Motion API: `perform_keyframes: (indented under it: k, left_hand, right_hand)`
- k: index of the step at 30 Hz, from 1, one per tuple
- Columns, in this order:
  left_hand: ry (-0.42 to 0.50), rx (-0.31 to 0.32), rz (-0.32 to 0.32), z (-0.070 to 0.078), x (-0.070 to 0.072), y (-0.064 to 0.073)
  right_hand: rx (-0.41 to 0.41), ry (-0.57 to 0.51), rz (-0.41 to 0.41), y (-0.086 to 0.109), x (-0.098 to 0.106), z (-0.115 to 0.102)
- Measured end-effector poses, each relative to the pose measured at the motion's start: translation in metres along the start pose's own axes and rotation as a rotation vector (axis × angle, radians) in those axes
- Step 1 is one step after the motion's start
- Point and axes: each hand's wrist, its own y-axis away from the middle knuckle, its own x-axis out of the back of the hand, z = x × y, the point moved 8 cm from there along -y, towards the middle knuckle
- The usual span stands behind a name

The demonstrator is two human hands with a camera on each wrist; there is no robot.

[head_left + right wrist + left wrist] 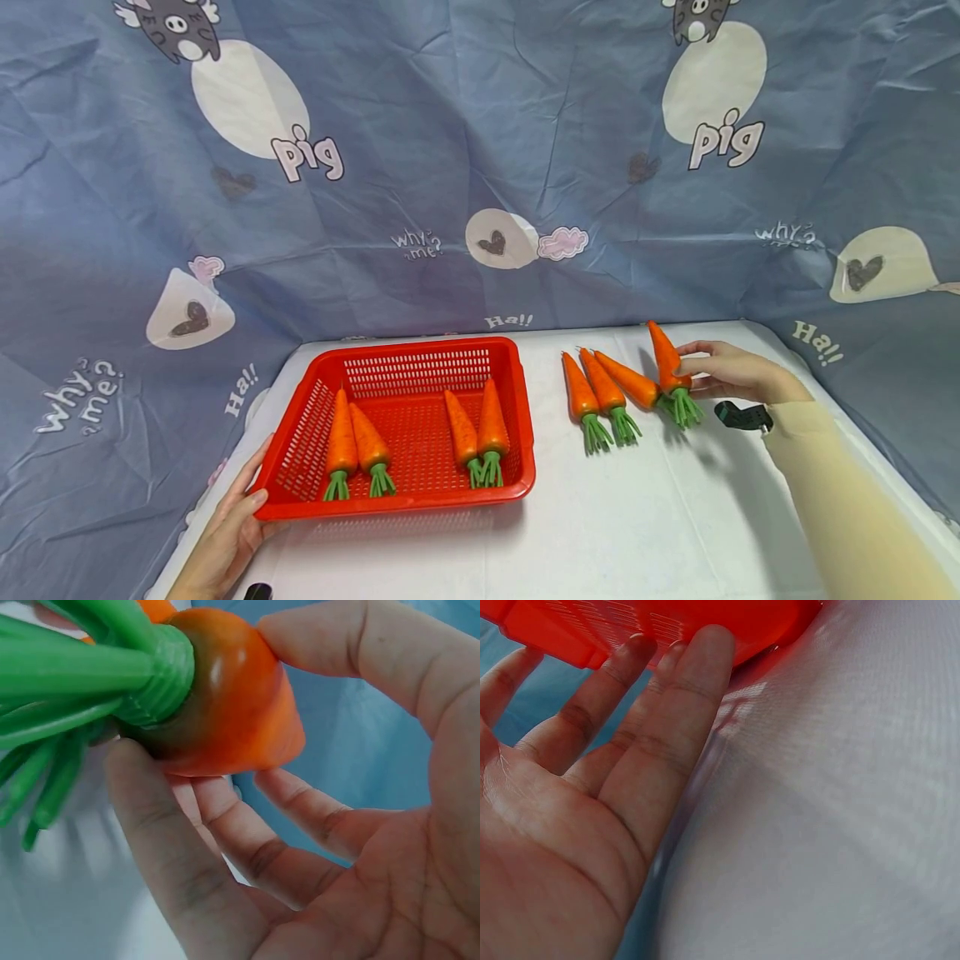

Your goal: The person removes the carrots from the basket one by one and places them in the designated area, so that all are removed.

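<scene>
My left hand point(228, 529) rests against the front left corner of a red plastic basket point(397, 503). In the left wrist view, its spread, mostly straight fingers point(656, 742) touch the basket's outer wall point(705, 611). My right hand point(723, 371) pinches an orange carrot point(666, 354) with green stem stubs, above the back right of the table. The right wrist view shows the thumb and fingertips around the thick end of this carrot point(232, 697). Just left of it lie a slanted carrot point(626, 379), a second carrot point(602, 386) and a third carrot point(577, 390).
Inside the basket lie carrots in two pairs, a left pair point(342, 437) and a right pair point(492, 425), stems toward me. The white tabletop point(600, 533) ends at a blue printed cloth point(420, 167) hanging behind and at the sides.
</scene>
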Motion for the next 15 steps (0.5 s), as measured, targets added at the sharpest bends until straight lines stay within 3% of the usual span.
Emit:
perform_keyframes:
  k: [8,15]
  left_hand:
    - [0.002,-0.005,0.005,0.001,0.001,-0.001]
    - [0.000,0.004,0.019,0.000,0.002,0.000]
  right_hand:
    - [0.002,0.067,0.066,-0.002,0.019,-0.007]
    - [-0.045,0.121,0.050,-0.007,0.021,0.000]
